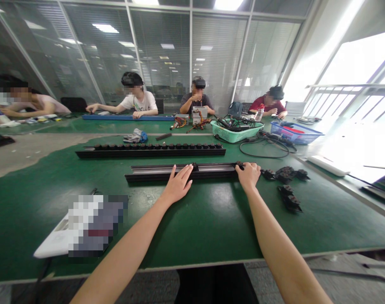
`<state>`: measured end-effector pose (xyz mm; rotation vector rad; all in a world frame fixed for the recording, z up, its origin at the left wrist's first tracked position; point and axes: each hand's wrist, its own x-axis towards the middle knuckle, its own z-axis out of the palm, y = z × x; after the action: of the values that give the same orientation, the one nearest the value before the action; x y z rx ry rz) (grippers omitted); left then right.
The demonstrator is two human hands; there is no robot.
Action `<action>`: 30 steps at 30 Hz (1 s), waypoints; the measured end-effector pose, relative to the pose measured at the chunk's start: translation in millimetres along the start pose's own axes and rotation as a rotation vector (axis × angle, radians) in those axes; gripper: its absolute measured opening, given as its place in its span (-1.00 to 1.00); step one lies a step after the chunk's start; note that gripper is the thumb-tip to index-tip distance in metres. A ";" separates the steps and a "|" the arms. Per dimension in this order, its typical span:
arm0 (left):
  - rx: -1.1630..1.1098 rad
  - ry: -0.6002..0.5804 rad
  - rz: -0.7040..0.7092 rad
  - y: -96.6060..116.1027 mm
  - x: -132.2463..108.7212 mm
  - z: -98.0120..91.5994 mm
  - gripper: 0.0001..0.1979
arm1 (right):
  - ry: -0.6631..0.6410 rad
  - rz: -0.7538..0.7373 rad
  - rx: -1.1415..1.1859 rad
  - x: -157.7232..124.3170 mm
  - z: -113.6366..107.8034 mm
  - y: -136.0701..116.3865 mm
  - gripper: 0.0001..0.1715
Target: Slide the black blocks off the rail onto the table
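A long black channel with a silver inner strip lies across the green table. My left hand rests on its middle with fingers extended, beside a small black piece in the channel. At the right end, my right hand has its fingers closed on a small black part at the channel. Just right of that hand, several loose black parts are grouped on the table, and more lie nearer to me. Behind, a second black channel holds a row of black parts.
A pixelated flat item and white device lie front left. Gloves, a green basket with cables and a blue basket stand farther back. Several people sit across the table. A white bar lies right.
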<state>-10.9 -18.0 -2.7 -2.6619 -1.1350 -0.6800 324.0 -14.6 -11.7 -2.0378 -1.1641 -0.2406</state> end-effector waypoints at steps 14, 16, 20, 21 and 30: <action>-0.005 0.006 0.002 -0.6 0.3 1.1 -0.36 | 0.006 0.019 -0.020 1.9 0.0 5.6 -0.54; -0.003 0.005 0.001 -0.5 0.3 0.9 -0.36 | 0.012 0.018 -0.020 1.8 1.0 5.8 -0.55; 0.003 0.002 -0.002 -0.4 0.2 1.1 -0.38 | 0.033 0.023 -0.003 2.1 2.3 6.3 -0.56; 0.003 0.002 -0.002 -0.4 0.1 1.1 -0.38 | 0.033 0.026 -0.001 2.2 2.4 6.5 -0.56; 0.003 -0.012 -0.007 0.1 0.4 0.3 -0.39 | 0.009 0.027 -0.017 3.1 1.3 7.6 -0.53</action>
<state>-10.5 -17.8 -2.8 -2.6639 -1.1474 -0.6638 331.6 -13.9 -15.0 -2.0636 -1.1319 -0.2470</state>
